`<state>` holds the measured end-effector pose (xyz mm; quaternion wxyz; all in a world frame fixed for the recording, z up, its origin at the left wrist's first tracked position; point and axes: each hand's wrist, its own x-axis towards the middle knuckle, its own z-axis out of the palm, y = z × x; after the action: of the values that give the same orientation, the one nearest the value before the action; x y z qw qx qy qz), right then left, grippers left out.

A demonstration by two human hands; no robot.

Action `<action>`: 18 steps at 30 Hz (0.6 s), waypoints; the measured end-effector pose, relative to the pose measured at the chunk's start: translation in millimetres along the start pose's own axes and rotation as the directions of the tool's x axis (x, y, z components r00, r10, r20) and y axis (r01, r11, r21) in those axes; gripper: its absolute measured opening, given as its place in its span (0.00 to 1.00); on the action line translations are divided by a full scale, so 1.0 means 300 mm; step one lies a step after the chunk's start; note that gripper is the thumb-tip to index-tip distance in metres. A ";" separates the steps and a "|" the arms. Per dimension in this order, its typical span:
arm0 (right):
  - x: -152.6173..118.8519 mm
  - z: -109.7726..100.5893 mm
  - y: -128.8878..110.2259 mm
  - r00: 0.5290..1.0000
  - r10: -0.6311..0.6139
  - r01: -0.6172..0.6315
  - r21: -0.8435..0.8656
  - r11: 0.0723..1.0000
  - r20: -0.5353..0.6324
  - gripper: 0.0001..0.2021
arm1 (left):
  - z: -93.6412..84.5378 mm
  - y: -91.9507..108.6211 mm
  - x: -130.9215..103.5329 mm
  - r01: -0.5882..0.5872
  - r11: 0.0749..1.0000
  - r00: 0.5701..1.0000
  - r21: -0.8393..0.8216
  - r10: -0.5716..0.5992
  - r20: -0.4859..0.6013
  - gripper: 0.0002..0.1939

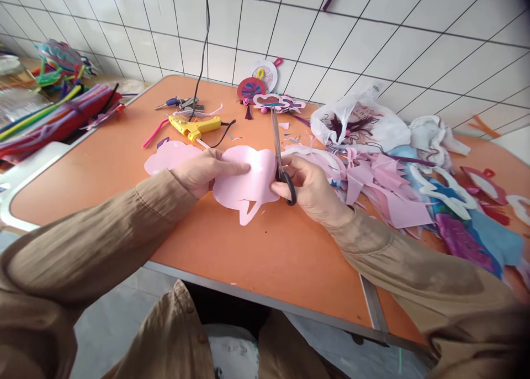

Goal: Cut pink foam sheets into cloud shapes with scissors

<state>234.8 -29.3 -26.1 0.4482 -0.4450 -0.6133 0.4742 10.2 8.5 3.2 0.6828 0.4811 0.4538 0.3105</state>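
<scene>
One head camera is looking forward and down, close over the tabletop (232,252), facing a tiled wall (356,42).

Cutout (254,185), pale pink. Scissors (276,141): blades silver-grey, handles black. Bench (232,246) orange, grey front edge. Glue gun (197,128) yellow. Sleeves (111,235) plain khaki brown. Wall (223,31) white, dark grid lines. Bundled stems (62,119) red, purple, yellow, green. Scraps (409,210) pink; plastic bag (389,133) white.

- No text, label, brand, number or sign can be read.
- Crumpled, thin white plastic bag (391,131): faint reddish marks, illegible.
</scene>
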 end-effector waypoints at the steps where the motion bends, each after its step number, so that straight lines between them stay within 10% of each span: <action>1: -0.002 0.001 0.002 1.000 -0.010 0.010 0.001 1.000 -0.011 0.21 | 0.002 -0.001 0.000 -0.022 1.000 1.000 -0.019 0.022 -0.015 0.11; 9: -0.002 0.002 0.027 1.000 -0.021 0.024 0.161 0.987 -0.017 0.21 | 0.011 -0.016 0.018 -0.245 0.938 0.956 -0.243 0.192 -0.224 0.12; 18: -0.006 0.046 0.016 0.977 -0.008 0.047 0.182 0.982 -0.212 0.21 | 0.074 -0.081 0.008 -0.181 0.867 0.982 -0.464 0.133 -0.134 0.20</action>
<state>222.3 -33.0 -33.2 0.5566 -0.4402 -0.5216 0.4736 31.2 -6.3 -17.7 0.7292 0.3190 0.3561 0.4896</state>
